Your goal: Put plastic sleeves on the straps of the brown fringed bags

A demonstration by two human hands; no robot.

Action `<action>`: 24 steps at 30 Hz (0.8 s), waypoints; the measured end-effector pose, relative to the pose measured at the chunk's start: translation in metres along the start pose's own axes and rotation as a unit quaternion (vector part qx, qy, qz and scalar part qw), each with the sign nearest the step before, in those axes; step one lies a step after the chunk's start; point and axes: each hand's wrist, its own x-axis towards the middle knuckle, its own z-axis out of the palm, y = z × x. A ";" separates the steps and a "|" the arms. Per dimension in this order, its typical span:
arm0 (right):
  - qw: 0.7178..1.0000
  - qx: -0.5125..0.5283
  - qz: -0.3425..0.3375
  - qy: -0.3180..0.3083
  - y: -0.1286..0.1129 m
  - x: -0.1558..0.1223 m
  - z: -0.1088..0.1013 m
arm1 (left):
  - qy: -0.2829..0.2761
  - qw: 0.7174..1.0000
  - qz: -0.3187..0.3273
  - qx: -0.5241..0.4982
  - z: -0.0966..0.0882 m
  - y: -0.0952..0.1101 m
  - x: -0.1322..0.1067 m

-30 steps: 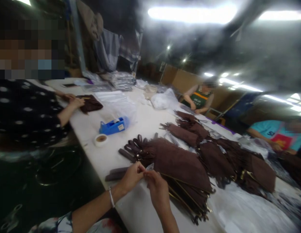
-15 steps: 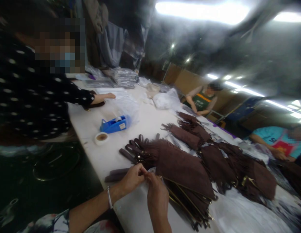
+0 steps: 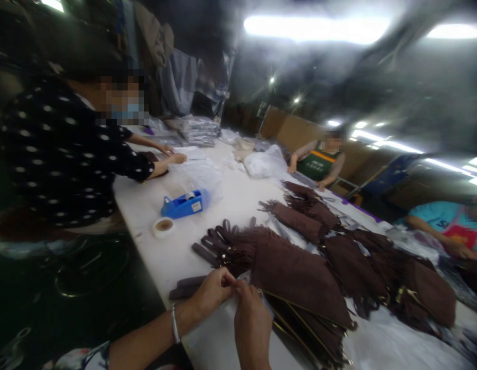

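Note:
My left hand (image 3: 212, 291), with a silver bangle at the wrist, has its thumb and fingers pinched together. My right hand (image 3: 252, 317) is closed too, its fingertips meeting those of the left. What they pinch is hidden; a bit of clear material shows just behind them. Close to the right hand lies a stack of brown fringed pouches (image 3: 296, 267) with gold zips, strap loops (image 3: 220, 245) sticking out at its left end. Dark folded straps (image 3: 185, 285) rest behind the left wrist.
A blue tape dispenser (image 3: 186, 203) and a tape roll (image 3: 163, 227) stand on the white table (image 3: 146, 226). More brown pouches (image 3: 351, 262) and plastic bags (image 3: 392, 334) lie to the right. Co-workers stand at left, across and at right.
My hands stay pinched together, nearly in place, while the view shifts slightly. The co-worker in polka dots now has both hands visible on white sheets. The person in the green apron has moved their hands apart.

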 end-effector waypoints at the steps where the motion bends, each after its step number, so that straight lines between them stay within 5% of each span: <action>1: 1.000 -0.004 0.001 -0.007 0.000 0.000 -0.001 | -0.006 1.000 -0.008 -0.013 0.000 0.002 -0.001; 14: 0.994 0.057 0.084 -0.040 -0.003 0.004 -0.004 | 0.003 0.998 -0.019 -0.052 0.000 -0.002 -0.002; 24: 0.953 0.279 0.116 0.020 0.009 -0.005 0.011 | 0.006 0.998 -0.036 -0.053 -0.002 0.007 -0.002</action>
